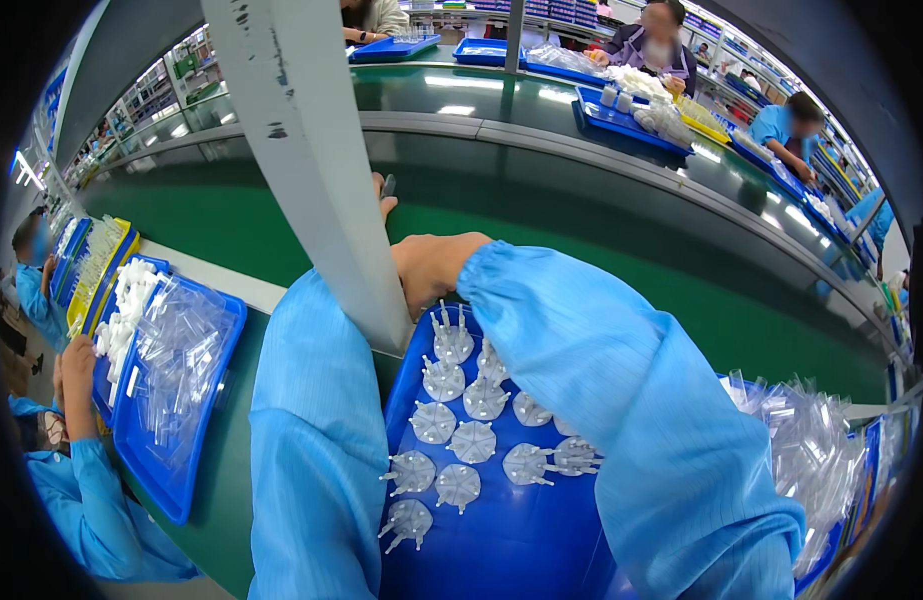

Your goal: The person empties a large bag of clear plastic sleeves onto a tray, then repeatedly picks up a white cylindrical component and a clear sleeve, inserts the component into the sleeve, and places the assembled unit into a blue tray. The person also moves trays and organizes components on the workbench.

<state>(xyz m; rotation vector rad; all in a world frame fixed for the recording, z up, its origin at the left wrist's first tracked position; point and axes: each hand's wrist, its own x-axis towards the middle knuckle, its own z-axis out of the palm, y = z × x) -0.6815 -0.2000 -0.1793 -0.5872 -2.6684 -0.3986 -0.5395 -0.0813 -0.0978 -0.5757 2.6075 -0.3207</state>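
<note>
Both my arms, in light blue sleeves, reach forward to a white upright post [306, 170], which hides much of both hands. Fingers of what appears to be my left hand [383, 196] show past the post, closed round a small grey piece [388, 185] whose kind I cannot make out. My right hand [431, 265] bends leftward at the wrist beside the post; its fingers are hidden. Below it is a blue tray [501, 540] holding several translucent white plastic parts [472, 441], round with thin prongs. My right sleeve covers part of the tray.
A green conveyor belt [621, 290] runs across in front. At left, a blue tray [171, 470] holds clear plastic pieces, with white pieces [131, 310] beside it. Clear tubes [806, 440] are heaped at right. A co-worker's arm [81, 400] reaches in at left; other people sit beyond the belt.
</note>
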